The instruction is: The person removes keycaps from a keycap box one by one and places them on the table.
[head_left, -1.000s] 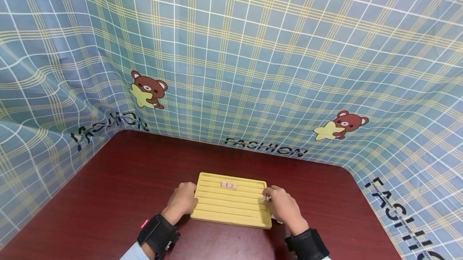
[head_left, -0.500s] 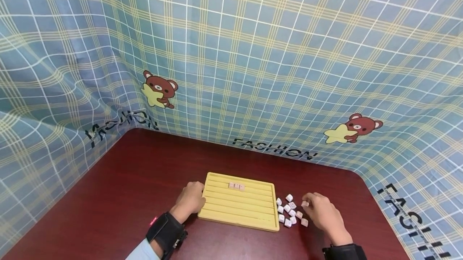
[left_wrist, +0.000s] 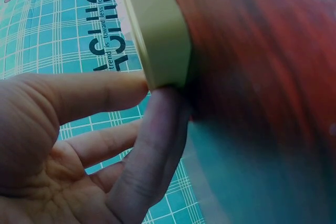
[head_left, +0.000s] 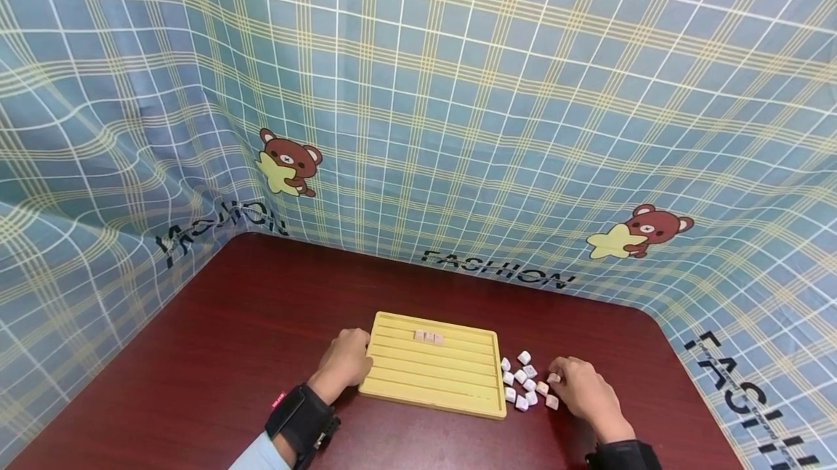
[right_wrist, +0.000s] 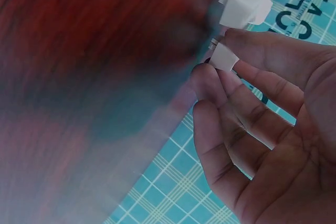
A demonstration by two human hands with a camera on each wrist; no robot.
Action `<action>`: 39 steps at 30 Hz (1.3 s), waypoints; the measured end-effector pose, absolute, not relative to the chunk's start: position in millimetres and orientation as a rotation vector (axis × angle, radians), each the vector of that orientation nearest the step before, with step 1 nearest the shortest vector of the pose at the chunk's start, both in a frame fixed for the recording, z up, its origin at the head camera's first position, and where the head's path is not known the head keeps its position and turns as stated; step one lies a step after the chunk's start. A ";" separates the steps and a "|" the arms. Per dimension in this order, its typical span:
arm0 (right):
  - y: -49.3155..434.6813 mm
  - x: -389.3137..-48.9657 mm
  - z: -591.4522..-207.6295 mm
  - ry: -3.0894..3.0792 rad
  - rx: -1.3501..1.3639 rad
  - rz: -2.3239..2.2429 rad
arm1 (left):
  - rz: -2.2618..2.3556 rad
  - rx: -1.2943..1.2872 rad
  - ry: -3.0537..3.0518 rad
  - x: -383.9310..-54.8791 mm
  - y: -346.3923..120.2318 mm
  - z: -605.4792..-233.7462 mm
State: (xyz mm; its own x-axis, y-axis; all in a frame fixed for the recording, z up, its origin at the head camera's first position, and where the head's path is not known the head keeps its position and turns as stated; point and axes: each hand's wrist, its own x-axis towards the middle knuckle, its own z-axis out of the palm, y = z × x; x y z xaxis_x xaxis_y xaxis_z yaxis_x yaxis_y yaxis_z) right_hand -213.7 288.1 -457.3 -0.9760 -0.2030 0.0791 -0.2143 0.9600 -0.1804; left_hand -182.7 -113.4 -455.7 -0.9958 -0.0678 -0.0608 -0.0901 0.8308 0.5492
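My left hand (head_left: 346, 358) pinches the left edge of a yellow ridged tray (head_left: 431, 375); in the left wrist view, thumb and fingers meet at the corner of the tray (left_wrist: 167, 51). Three pinkish keycaps (head_left: 429, 337) stand side by side in one of its upper grooves. On the table beyond the tray's right edge, my right hand (head_left: 586, 391) holds a pale keycap (head_left: 554, 378) at its fingertips. In the right wrist view this keycap (right_wrist: 224, 57) sits between thumb and forefinger, the other fingers loosely bent.
Several loose white keycaps (head_left: 520, 376) lie scattered between the tray and my right hand, with a pinkish keycap (head_left: 552, 402) near the hand. A dark red table (head_left: 288, 296) bears everything. Plaid cloth (head_left: 418, 128) hangs along its back and sides.
My right hand has moved right from the tray's edge to the far side of the loose keycaps, uncovering them, then shifted slightly nearer me. My left hand keeps its hold on the tray.
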 end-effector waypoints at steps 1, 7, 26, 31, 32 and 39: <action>287.9 -213.7 -457.8 -3.051 0.325 0.292 | 0.894 -0.127 2.968 -182.8 -113.1 -455.5; 288.3 -212.1 -458.3 -3.056 0.325 0.280 | 0.903 -0.119 2.974 -184.3 -111.5 -454.2; 281.5 -212.5 -445.3 -3.008 0.325 0.313 | 0.890 -0.108 2.968 -181.8 -112.2 -452.4; 260.4 -216.4 -439.5 -2.990 0.351 0.332 | 0.888 -0.108 2.977 -180.4 -114.1 -454.5; 255.7 -217.2 -438.1 -2.987 0.357 0.331 | 0.889 -0.107 2.979 -180.3 -114.2 -454.9; 223.7 -219.9 -430.8 -2.963 0.386 0.383 | 0.892 -0.097 2.985 -181.1 -114.3 -455.2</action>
